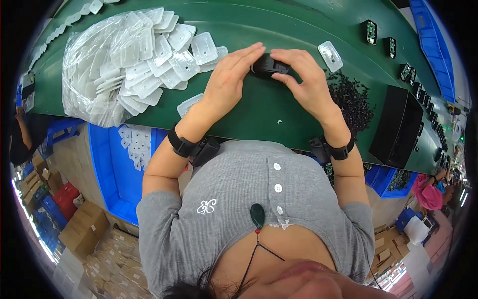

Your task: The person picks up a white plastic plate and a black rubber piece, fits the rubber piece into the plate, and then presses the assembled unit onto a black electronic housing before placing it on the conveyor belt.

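A small black plastic casing (269, 65) sits between my hands at the middle of the green table. My right hand (304, 74) grips its right end, thumb on the near side and fingers on the far side. Against its left end lies my left hand (226, 79), fingers straight and pressed together, its thumb hidden. White plastic plates (184, 65) with rounded corners spill from a clear plastic bag (87, 74) left of my hands. One white plate (330, 56) lies alone beyond my right hand. Close to my right wrist is a heap of small black parts (352, 102).
An open black box (396, 127) stands at the right on the green table (259, 127). Black units with green circuit boards (369, 32) line the far right, before a blue tray (433, 50). Below the table's left edge, a blue bin (107, 169) holds white pieces.
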A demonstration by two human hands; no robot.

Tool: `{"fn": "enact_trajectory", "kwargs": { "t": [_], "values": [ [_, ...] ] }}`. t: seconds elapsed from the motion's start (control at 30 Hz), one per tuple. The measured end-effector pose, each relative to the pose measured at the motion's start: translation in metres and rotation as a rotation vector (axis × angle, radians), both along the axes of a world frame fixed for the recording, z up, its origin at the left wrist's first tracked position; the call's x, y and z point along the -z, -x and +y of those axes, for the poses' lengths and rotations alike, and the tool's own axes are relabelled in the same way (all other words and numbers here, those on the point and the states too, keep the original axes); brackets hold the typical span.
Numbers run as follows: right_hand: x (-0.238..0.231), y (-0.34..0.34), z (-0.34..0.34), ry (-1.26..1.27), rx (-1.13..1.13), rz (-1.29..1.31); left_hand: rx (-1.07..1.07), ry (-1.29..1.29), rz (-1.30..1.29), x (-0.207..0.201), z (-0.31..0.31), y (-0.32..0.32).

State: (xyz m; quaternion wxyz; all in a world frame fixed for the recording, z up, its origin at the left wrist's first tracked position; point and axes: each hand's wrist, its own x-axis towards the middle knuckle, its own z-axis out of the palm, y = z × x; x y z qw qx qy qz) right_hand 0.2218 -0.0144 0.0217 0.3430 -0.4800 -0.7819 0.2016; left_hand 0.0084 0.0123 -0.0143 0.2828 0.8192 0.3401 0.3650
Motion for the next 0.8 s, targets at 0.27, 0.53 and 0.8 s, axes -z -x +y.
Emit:
{"fn": "enact_trajectory", "kwargs": {
  "t": [0.27,0.53,0.8],
  "values": [
    [0.014,0.007,0.0,-0.001,0.037,-0.019,-0.007,-0.109,0.144,0.006,0.0,0.003],
    [0.021,0.016,-0.004,-0.07,0.11,-0.153,0.019,-0.164,0.283,0.005,0.003,0.005],
    [0.023,0.018,-0.005,-0.073,0.128,-0.203,0.0,-0.231,0.394,0.006,0.002,0.006]
  ]
}}
